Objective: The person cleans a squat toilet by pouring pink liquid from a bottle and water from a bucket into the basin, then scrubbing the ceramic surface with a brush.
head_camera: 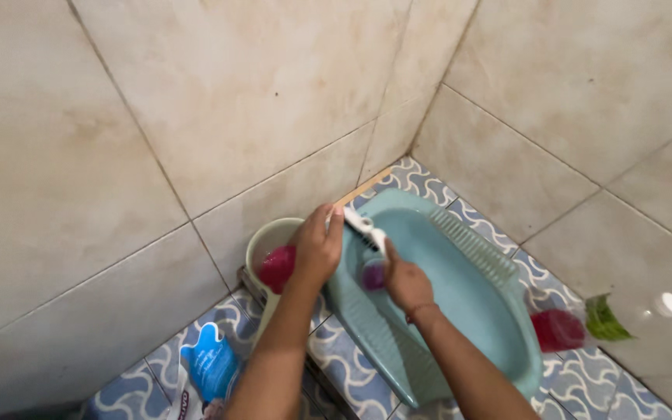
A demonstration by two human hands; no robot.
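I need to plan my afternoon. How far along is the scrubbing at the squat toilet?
Done: nothing clearly; the blue squat toilet shows no foam. In hand: the left hand holds a white brush over its rim, and the right hand holds a small purple-capped container. Left: apparently most of the pan.

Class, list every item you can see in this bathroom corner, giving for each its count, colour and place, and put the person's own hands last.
Squat toilet pan: one, light blue-green, set in the floor at the corner.
Brush: one, white with dark bristles, over the pan's near rim.
Small bucket: one, cream, by the wall left of the pan, something pink inside.
Pouch: one, blue, on the floor at lower left.
Clear bottle: one, red liquid, white cap, green label, lying right of the pan.
Floor tiles: many, blue and white wave pattern.
Wall tiles: many, beige, stained.
Left hand: one, fingers around the brush handle.
Right hand: one, over the pan, against a small purple object.
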